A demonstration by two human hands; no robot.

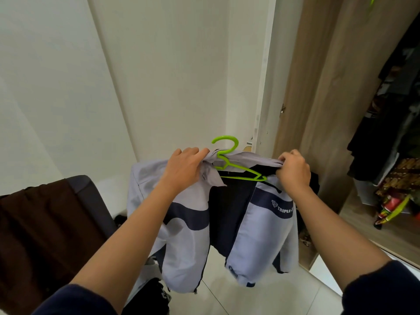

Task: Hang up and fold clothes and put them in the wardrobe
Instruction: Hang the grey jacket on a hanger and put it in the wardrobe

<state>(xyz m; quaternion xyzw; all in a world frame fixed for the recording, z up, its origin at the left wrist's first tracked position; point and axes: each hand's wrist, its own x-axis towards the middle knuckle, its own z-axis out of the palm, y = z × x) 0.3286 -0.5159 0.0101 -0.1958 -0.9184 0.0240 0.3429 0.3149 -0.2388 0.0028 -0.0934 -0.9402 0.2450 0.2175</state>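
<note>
A light grey and navy jacket (261, 226) hangs open in front of me, held up in the air. A lime green plastic hanger (229, 155) sits inside its neck, hook sticking up above the collar. My left hand (184, 169) grips the bunched collar and left shoulder of the jacket beside the hanger's hook. My right hand (293, 169) pinches the right shoulder fabric over the hanger's end. The wardrobe (322, 123) stands open at the right, its wooden side panel just beyond the jacket.
Dark and patterned clothes (391, 142) hang inside the wardrobe at the right. A dark chair draped with a brown cloth (45, 228) stands at the left. Black clothing (152, 296) lies low near the white tiled floor. White walls rise behind.
</note>
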